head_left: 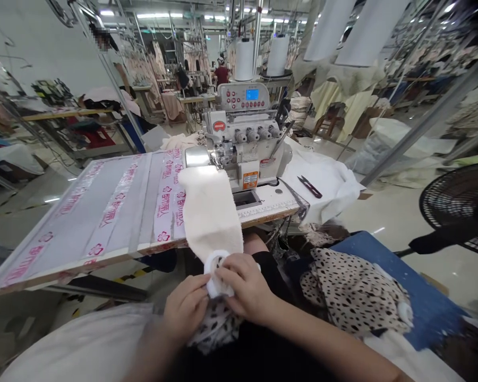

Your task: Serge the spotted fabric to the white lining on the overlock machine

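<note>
White band [211, 263] pinched in both grips, L hand [185, 307] & R hand [247, 286] angled inward.

Matt cloth is seen in the white band [213, 289] and fleecy cream panel [211, 212], glossy plastic film [103, 207] over the table [115, 259], and smooth, shiny metal on the sewing machine [245, 146].

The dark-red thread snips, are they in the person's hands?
No, the snips lie on the white cloth beside the white sewing machine, apart from the left hand and the right hand.
</note>
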Demonstrator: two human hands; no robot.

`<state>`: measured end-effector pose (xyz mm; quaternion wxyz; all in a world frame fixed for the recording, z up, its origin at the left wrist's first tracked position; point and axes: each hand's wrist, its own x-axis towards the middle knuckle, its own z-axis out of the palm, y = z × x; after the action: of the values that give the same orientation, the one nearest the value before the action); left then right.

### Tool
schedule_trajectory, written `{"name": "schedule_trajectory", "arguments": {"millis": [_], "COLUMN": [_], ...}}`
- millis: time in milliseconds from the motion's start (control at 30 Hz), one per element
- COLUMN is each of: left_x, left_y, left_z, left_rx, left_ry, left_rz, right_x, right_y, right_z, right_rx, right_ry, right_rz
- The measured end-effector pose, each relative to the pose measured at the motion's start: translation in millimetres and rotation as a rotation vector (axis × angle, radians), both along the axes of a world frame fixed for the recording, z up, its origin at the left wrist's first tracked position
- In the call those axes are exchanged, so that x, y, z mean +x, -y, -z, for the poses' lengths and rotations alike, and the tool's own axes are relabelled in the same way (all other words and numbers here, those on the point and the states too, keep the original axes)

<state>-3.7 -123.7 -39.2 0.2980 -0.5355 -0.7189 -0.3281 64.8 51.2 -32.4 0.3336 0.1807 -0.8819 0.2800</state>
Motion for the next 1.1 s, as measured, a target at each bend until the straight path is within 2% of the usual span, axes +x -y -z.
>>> {"name": "schedule_trajectory", "arguments": {"millis": [100, 200, 300, 467, 667, 933, 1100], "left_x": [0, -5, -13, -31, -44, -48, -46], "left_y": [1, 8, 23, 51, 80, 95, 97], "left_z": [-4.9, -10.5, -16.1, -20.0, -16.8, -12.6, -14.1], "left_rx": [-0.066, -0.093, -0.079, -0.129, -0.075, 0.032, 0.219], "left_ry": [0.233, 0.454, 0.515, 0.618, 1.016, 1.313, 1.516], "left_rz": [-0.081, -0.159, -0.191, -0.332, -0.442, -0.371, -0.281], "right_x": [-6, -4, 2, 12, 15, 17, 20], "right_y": [-4, -15, -29, -52, -71, -83, -89], "right_z": [-7.0, -20.3, -30.9, -37.5, -46.8, -53.2, -56.6], "right_rx": [0.107, 0.13, 0.113, 0.064, -0.031, -0.082, -0.077], "right_ry": [-0.006, -0.065, -0.077, -0.042, -0.007, 0.092, 0.081], "right_rz": [-0.01, -0.012, 0.02, 0.102, 0.174, 0.161, 0.151]}}
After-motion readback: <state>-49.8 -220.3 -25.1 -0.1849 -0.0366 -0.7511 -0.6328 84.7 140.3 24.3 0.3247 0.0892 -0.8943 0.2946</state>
